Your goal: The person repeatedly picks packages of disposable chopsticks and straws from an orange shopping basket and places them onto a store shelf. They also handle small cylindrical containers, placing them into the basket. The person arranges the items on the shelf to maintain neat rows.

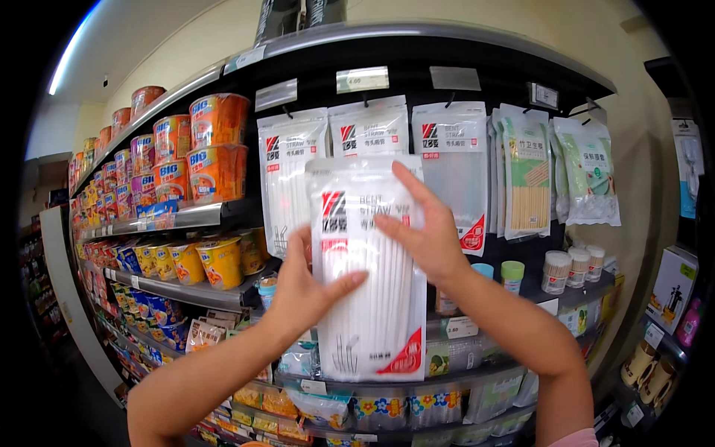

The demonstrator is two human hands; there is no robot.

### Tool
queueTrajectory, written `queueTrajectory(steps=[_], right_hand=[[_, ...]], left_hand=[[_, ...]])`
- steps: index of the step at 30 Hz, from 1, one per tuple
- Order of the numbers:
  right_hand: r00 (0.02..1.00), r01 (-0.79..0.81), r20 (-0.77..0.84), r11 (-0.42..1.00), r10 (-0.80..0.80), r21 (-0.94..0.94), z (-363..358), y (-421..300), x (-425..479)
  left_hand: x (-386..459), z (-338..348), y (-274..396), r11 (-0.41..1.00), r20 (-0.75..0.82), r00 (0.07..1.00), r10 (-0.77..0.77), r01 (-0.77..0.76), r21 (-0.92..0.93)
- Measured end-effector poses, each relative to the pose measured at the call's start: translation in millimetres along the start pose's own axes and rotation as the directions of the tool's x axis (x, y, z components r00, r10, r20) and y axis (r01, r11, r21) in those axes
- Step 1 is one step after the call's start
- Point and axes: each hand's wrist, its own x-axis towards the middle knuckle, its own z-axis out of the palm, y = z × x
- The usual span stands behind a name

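A clear-and-white plastic pack of white bent straws [366, 313] is held upright between both hands, in front of a shop shelf. My left hand [313, 285] grips its left edge, thumb across the front. My right hand [430, 234] holds its upper right side, with the thumb on the front and a finger near the top edge. Behind it, similar straw packs hang from hooks, one at the left [293, 179], one in the middle [368, 128] and one at the right [452, 179]. The held pack partly covers the middle one.
Instant noodle cups [218, 173] line the shelves at left. Packs of bamboo chopsticks [527, 173] and a white-and-green bag [586, 173] hang at right. Toothpick jars [557, 272] stand below them. A shelf edge [447, 33] runs overhead. Boxed and bagged goods fill the lower shelves.
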Motion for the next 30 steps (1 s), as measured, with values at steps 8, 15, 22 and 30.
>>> queueTrajectory(steps=[8, 15, 22, 30], right_hand=[[0.999, 0.042, -0.023, 0.997, -0.044, -0.063, -35, 10, 88], [0.998, 0.056, 0.0, 0.997, -0.056, -0.046, -39, 32, 128], [0.983, 0.182, 0.04, 0.981, -0.18, -0.06, -39, 45, 149], [0.986, 0.169, 0.024, 0.984, -0.168, -0.062, -44, 53, 159]], left_hand=[[106, 7, 26, 0.372, 0.264, 0.799, 0.541, -0.508, 0.777], [163, 14, 22, 0.257, 0.263, 0.845, 0.466, -0.414, 0.873], [184, 3, 24, 0.195, 0.296, 0.844, 0.448, -0.415, 0.888], [202, 2, 18, 0.212, 0.295, 0.834, 0.465, -0.429, 0.878]])
